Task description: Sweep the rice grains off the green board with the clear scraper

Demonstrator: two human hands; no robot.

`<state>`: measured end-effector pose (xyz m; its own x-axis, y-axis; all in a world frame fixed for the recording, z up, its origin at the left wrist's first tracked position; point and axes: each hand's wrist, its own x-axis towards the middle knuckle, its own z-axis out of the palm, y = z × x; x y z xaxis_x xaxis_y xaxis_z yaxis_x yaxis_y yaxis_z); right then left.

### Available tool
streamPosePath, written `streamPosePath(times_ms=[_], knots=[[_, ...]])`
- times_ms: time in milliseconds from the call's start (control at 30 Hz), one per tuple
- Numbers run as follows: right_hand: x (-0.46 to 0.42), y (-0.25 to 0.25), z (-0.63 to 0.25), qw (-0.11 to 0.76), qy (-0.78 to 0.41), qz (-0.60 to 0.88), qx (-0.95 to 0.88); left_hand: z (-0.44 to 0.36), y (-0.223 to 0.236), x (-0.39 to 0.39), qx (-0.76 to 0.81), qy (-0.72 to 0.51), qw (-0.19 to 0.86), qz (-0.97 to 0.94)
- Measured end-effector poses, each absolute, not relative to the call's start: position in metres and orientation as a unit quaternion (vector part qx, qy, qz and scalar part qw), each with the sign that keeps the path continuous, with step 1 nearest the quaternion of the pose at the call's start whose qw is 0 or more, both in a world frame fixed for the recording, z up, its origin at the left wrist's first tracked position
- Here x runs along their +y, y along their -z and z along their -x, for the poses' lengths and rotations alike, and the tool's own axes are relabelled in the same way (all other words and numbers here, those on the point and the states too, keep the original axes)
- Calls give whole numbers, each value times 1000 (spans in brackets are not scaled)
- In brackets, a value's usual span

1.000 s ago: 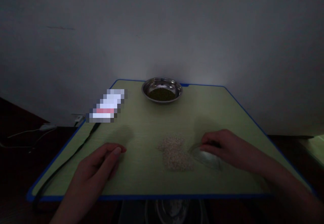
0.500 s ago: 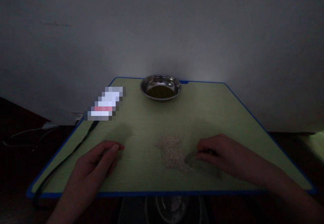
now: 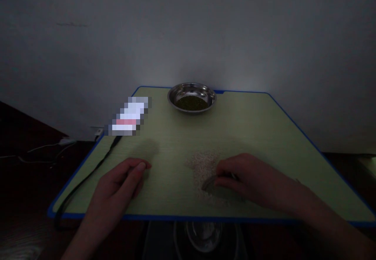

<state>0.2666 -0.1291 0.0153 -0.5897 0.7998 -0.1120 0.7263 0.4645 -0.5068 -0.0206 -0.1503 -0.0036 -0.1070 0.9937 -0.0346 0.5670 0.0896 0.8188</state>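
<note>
A flat heap of small pale grains [image 3: 202,166] lies on the light green tabletop [image 3: 176,134]. Over the heap's right side is my right hand [image 3: 235,171], its thumb and fingers pinching a thin, curved, greyish, see-through-looking piece [image 3: 209,183]. The lower edge of this piece meets the grains; its full shape is hidden by my fingers and the dim light. To the left of the heap my left hand [image 3: 123,181] rests closed near the table, thumb against the index finger, with nothing visible in it.
A steel bowl [image 3: 192,109] with small green grains stands at the back by the wall. A blurred phone-like screen [image 3: 129,117] with a black cable [image 3: 96,166] lies at the left. Below the front edge is a shiny round vessel [image 3: 204,236].
My right hand has moved left with the curved piece, into the grains' right side. My left hand keeps its closed pose. The whole view has shifted slightly.
</note>
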Motion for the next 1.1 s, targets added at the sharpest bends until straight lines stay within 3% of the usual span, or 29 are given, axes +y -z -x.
streamPosePath(times_ms=[1100], knots=[[-133, -19, -252, 43, -342, 358, -868, 20, 4, -151, 653, -343, 321, -594]])
